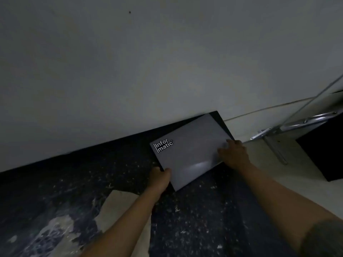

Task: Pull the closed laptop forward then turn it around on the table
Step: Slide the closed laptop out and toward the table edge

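Note:
A closed grey laptop [191, 151] with a white "Informatic" sticker near its far left corner lies skewed on a dark speckled table [194, 216], close to the wall. My left hand [160, 178] grips the laptop's near left corner, thumb on the lid. On the right edge of the laptop, my right hand [234, 152] holds on with its fingers spread over the lid. Both forearms reach in from the bottom of the view.
A pale wall [148, 62] rises right behind the table. A worn, peeling patch [118, 210] marks the table surface at the lower left. To the right stand a metal bracket [274, 130], a thin cable [269, 108] and a dark box [324, 151].

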